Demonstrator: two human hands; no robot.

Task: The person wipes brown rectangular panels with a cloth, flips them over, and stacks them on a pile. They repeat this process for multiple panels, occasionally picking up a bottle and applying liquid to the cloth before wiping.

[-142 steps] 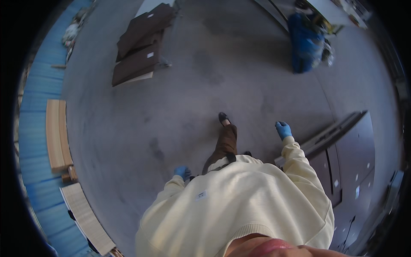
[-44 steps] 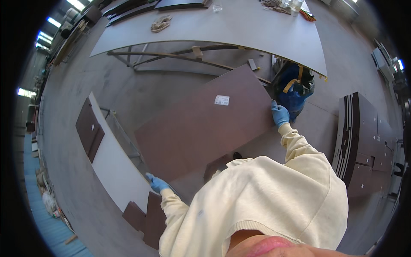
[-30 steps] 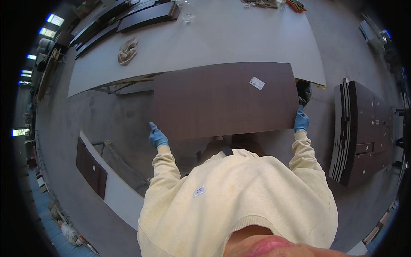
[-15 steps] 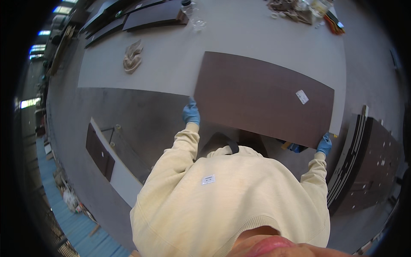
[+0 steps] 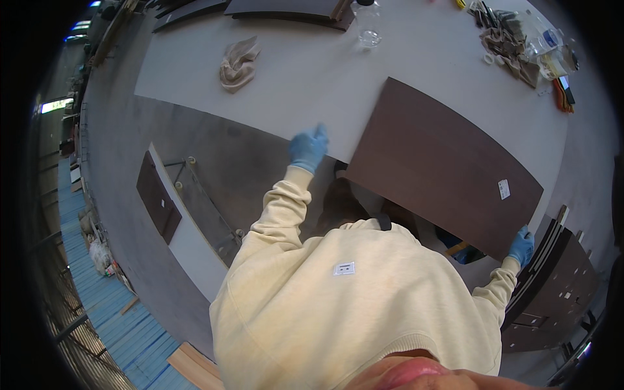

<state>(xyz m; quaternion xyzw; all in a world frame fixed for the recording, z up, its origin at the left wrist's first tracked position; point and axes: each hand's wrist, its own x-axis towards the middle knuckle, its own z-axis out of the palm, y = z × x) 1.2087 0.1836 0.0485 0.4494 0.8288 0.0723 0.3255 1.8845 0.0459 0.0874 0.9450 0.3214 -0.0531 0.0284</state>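
Observation:
A dark brown panel (image 5: 448,169) with a small white label (image 5: 504,189) lies flat on the white worktable (image 5: 312,84), its near edge jutting past the table edge. My right hand (image 5: 521,246), in a blue glove, is closed on the panel's near right corner. Off the panel's left side, my left hand (image 5: 308,148), also blue-gloved, hovers at the table's near edge with fingers stretched forward and nothing held. A crumpled beige cloth (image 5: 238,64) rests on the table ahead of that hand and to its left.
A clear bottle (image 5: 368,26) stands beside stacked dark panels (image 5: 286,8) at the far edge. Rags (image 5: 513,55) and bottles sit far right. More panels (image 5: 559,286) are stacked right of me. At left stands a wheeled cart (image 5: 188,260) with a brown board (image 5: 158,198).
My left hand has let go of the panel's left end and moved slightly right and forward. My right hand stays on its corner. The view has shifted, and the panel now appears more slanted.

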